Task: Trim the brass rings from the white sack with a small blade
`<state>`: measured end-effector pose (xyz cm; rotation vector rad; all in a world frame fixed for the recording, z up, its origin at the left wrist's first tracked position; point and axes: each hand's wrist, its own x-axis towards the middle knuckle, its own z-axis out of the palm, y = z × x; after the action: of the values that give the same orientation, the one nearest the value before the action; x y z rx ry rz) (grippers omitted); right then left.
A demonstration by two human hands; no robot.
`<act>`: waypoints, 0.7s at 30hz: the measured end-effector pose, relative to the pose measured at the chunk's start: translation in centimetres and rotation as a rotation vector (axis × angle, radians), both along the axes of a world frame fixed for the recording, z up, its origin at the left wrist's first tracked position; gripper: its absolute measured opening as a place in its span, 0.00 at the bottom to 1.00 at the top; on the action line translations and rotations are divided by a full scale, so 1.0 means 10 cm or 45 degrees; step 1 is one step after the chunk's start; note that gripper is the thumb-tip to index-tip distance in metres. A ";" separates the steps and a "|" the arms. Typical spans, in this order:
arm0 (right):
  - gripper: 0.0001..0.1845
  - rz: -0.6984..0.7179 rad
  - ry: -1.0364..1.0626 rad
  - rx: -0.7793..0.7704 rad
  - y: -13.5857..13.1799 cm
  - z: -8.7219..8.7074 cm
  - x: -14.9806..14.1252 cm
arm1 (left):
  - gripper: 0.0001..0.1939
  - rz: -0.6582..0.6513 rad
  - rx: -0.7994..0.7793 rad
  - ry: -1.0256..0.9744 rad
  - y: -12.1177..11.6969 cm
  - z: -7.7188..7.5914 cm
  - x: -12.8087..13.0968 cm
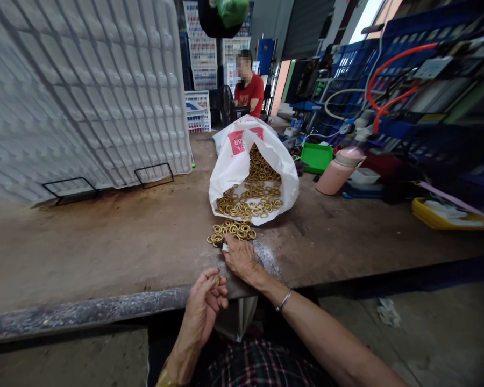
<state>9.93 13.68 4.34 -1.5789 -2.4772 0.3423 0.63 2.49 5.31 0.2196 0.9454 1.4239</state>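
We observe the left hand (205,302) at the near edge of the table (125,252), its grip narrow on a brass-coloured ring (216,280), while the right hand (242,260) is at the loose rings (236,229) just near of the white bag (226,174); a small black-and-white piece (225,247) shows at its fingers, and we cannot tell whether that grip is closed. We judge that slackened left fingers could drop the ring over the edge, and that a knock to the bag, whose open mouth faces near, could spill more rings.
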 end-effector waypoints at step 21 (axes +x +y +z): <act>0.06 -0.050 0.403 -0.038 -0.02 -0.06 0.15 | 0.14 0.053 0.002 0.554 0.10 -0.01 0.01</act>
<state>11.44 13.44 3.70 -1.4530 -2.2079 0.5762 0.71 3.53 5.19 0.5282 1.3081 1.4428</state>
